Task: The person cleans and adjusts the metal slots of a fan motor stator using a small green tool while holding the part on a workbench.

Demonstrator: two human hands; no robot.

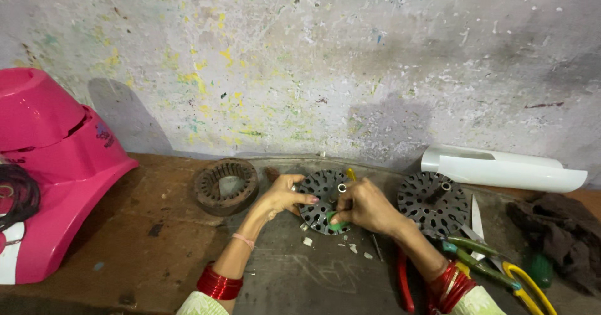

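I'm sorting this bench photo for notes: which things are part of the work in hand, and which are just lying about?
In hand:
- slotted metal disc, held by left hand and right hand
- small green piece at the right fingers

Lying about:
- second slotted disc
- rusty ring core
- white curved sheet
- pink casing
- scissors
- red-handled pliers
- dark rag

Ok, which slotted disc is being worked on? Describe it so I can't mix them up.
Start at the pink plastic housing on the left, pass the rusty slotted metal ring. Next is the dark slotted metal disc, held by both hands, unlike its untouched twin further right.
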